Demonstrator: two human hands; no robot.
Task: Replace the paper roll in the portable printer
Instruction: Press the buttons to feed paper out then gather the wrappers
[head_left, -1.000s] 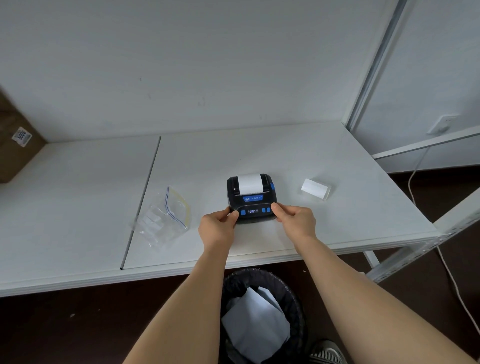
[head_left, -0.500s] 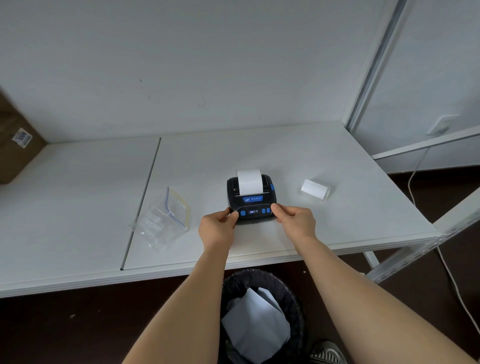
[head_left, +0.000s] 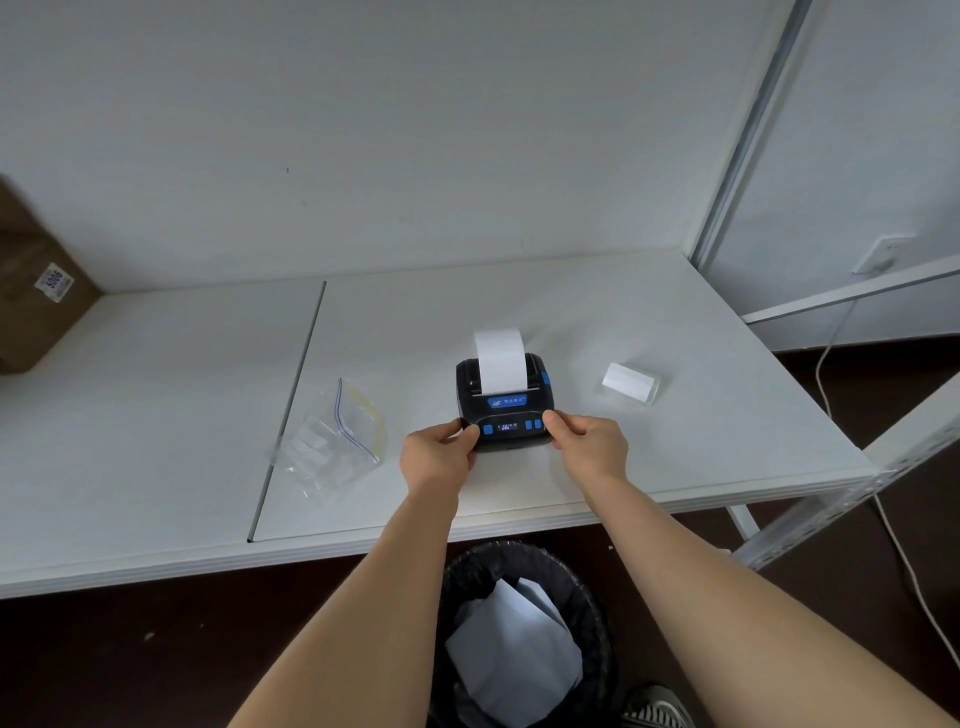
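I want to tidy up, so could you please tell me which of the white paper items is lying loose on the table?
The small paper roll lying right of the printer; the strip feeds from the printer, and the sheets are in the bin.

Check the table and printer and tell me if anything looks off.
Nothing looks damaged or spilled. A paper strip sticks out of the printer, held by the left hand and right hand. A spare roll lies loose to its right, a plastic bag to its left.

One printer (head_left: 503, 410), one spare paper roll (head_left: 629, 383), one plastic bag (head_left: 332, 441), one bin (head_left: 524, 634), two hands (head_left: 439, 457).
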